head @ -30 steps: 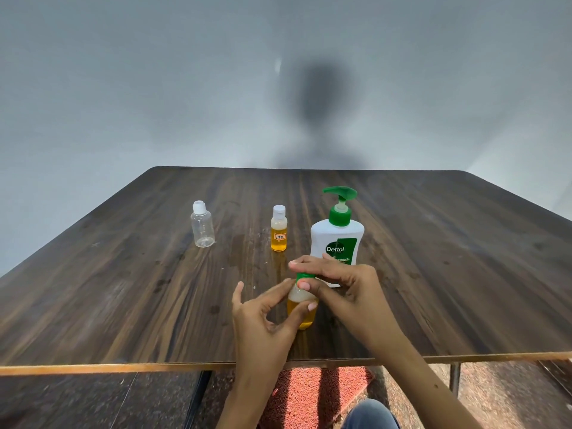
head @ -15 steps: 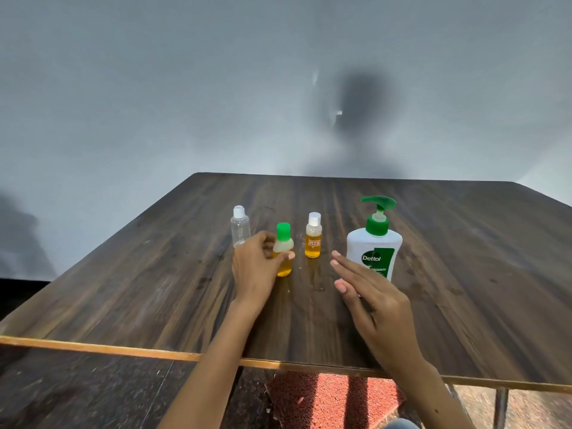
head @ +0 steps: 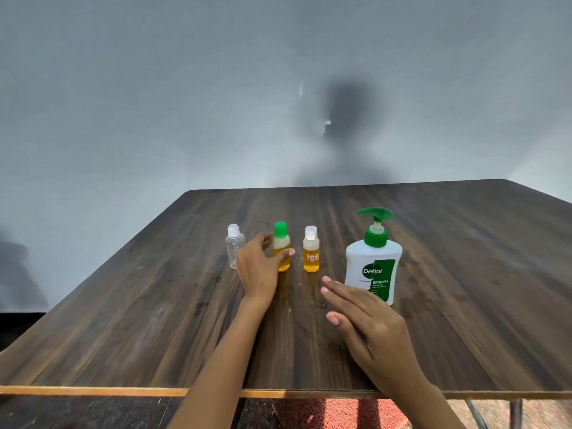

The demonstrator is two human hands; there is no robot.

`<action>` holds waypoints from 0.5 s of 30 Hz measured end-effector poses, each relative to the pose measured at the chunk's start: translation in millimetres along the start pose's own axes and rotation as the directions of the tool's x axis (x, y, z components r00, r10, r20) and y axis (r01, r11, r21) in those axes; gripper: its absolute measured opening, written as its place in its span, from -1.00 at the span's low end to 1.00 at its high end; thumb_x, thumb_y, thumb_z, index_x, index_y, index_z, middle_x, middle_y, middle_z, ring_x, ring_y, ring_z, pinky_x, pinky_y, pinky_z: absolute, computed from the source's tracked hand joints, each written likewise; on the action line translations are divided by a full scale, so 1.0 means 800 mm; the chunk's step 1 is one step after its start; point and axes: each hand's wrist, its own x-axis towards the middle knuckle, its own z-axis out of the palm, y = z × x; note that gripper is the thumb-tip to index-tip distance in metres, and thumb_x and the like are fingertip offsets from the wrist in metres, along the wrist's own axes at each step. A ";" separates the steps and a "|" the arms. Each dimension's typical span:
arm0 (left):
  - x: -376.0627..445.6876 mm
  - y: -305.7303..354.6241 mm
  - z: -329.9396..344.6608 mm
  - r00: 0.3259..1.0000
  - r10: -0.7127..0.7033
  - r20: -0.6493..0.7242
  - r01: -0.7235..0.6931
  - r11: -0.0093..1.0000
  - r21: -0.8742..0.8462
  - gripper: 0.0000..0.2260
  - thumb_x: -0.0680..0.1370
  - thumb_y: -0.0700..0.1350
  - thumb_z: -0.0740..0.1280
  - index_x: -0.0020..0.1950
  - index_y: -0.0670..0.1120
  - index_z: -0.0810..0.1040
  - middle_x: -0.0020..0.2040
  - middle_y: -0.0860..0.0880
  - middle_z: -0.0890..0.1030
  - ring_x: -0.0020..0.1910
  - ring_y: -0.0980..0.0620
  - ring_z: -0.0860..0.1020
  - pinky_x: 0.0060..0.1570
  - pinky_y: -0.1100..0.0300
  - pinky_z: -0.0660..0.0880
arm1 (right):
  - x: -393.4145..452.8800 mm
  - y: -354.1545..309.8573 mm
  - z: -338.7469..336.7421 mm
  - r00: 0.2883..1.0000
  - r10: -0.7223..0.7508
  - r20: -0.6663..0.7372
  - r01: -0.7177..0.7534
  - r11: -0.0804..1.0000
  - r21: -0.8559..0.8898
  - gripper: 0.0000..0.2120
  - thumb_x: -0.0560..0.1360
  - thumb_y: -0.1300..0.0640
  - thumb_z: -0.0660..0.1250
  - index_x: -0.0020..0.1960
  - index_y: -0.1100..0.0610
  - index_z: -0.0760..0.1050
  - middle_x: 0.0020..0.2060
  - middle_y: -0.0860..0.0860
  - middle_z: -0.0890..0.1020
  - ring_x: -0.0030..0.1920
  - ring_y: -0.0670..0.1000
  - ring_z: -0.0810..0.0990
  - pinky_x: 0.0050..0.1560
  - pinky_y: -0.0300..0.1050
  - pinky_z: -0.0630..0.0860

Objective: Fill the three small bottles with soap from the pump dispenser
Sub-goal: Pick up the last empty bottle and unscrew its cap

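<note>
**Two bottles filled, third bottle outstanding**

While the row stands in order, we note the dark wooden table (head: 464,274) carrying everything, largest first. At the right end the pump dispenser (head: 373,261) stands upright, nozzle turned left toward the bottles, well placed for dispensing. Our right hand (head: 368,332) hovers flat just before it, fingers straight and apart, holding nothing. Our left hand (head: 260,267) wraps loosely round the green-capped bottle (head: 281,250), which stands capped on the table with amber soap inside; we judge it is being set into line. Beside it the white-capped labelled bottle (head: 310,253) is likewise filled. Behind that hand, the clear bottle (head: 234,249) appears empty and capped, so it remains to do.
</note>
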 end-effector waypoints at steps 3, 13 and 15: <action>-0.005 0.006 -0.024 0.980 0.101 -0.170 -0.095 0.995 0.044 -0.55 0.39 0.01 0.55 0.22 -0.13 0.62 0.12 -0.06 0.67 0.11 0.04 0.61 0.08 0.16 0.51 | -0.002 0.002 -0.001 1.000 0.010 -0.006 -0.010 1.000 0.016 -0.61 0.62 -0.08 0.14 0.17 0.13 0.61 0.22 -0.06 0.57 0.24 -0.15 0.51 0.15 -0.07 0.52; 0.039 -0.057 -0.063 0.981 -0.190 0.043 0.189 0.981 0.039 -0.05 0.32 0.05 0.58 0.57 -0.12 0.15 0.46 -0.14 0.39 0.45 -0.15 0.33 0.41 -0.10 0.26 | 0.004 -0.005 0.013 0.999 -0.045 0.020 0.045 0.999 0.002 -0.71 0.53 -0.03 0.27 0.11 0.07 0.65 0.21 -0.09 0.57 0.18 -0.18 0.54 0.03 -0.05 0.57; 0.046 -0.068 -0.059 0.975 -0.208 0.082 0.207 0.978 0.019 -0.13 0.33 0.02 0.59 0.52 -0.13 0.24 0.36 -0.14 0.50 0.38 -0.14 0.43 0.37 -0.13 0.33 | 0.006 -0.006 0.015 0.997 -0.065 0.038 0.066 0.998 -0.014 -0.73 0.52 -0.04 0.27 0.07 0.04 0.66 0.20 -0.13 0.58 0.16 -0.21 0.55 0.03 -0.09 0.56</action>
